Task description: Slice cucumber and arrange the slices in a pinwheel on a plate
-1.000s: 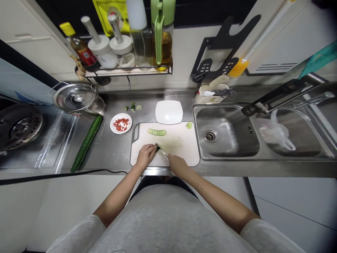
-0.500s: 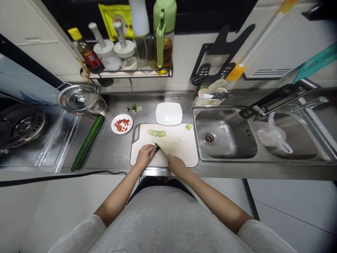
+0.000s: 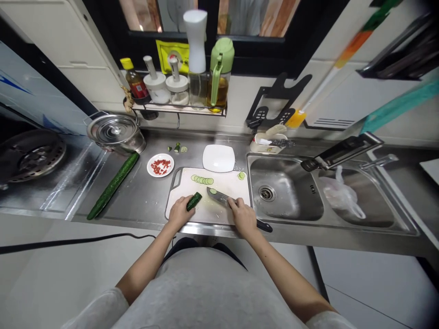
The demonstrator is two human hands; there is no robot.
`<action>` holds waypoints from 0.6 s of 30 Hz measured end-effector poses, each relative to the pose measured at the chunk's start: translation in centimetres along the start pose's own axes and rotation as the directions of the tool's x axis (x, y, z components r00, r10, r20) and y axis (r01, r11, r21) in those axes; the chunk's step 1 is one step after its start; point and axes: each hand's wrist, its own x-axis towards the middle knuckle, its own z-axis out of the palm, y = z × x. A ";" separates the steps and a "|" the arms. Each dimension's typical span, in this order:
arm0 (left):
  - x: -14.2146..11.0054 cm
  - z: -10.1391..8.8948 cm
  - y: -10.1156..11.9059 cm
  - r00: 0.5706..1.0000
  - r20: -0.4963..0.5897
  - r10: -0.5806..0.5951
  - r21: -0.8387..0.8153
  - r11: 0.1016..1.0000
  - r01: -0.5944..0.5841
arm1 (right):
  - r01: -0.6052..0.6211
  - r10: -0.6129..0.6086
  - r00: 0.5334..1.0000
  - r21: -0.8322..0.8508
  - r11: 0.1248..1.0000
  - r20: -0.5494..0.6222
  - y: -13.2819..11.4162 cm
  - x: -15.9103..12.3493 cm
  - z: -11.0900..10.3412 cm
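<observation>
My left hand is closed around a short piece of cucumber on the left part of the white cutting board. In my right hand is a knife, its blade lying flat over the board and pointing left, its black handle end sticking out past my wrist. One cucumber slice rests on the blade near the tip. Behind it, a row of overlapping cucumber slices lies on the board. A few more slices sit at its far right corner.
Beyond the board stands a white square plate. To the left are a small plate of red bits, a whole cucumber and a steel pot. Cucumber ends lie behind. The double sink adjoins on the right.
The knife has come away from the cucumber piece to the right and turned flat, with a slice on its blade. My hands are farther apart. The camera view has tilted upward.
</observation>
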 end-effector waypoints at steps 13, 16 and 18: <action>6.3 -2.2 -2.1 0.860 -0.300 -0.413 -0.210 0.908 0.363 | -0.066 0.067 0.994 0.022 0.998 -0.085 1.3 -1.4 1.6; 7.9 -2.4 -2.4 0.847 -0.323 -0.423 -0.202 0.905 0.375 | -0.072 0.075 0.994 0.031 0.997 -0.083 1.4 -1.5 1.8; 8.7 -2.5 -2.7 0.847 -0.334 -0.413 -0.190 0.910 0.368 | -0.071 0.074 0.994 0.033 0.997 -0.081 1.5 -1.4 2.0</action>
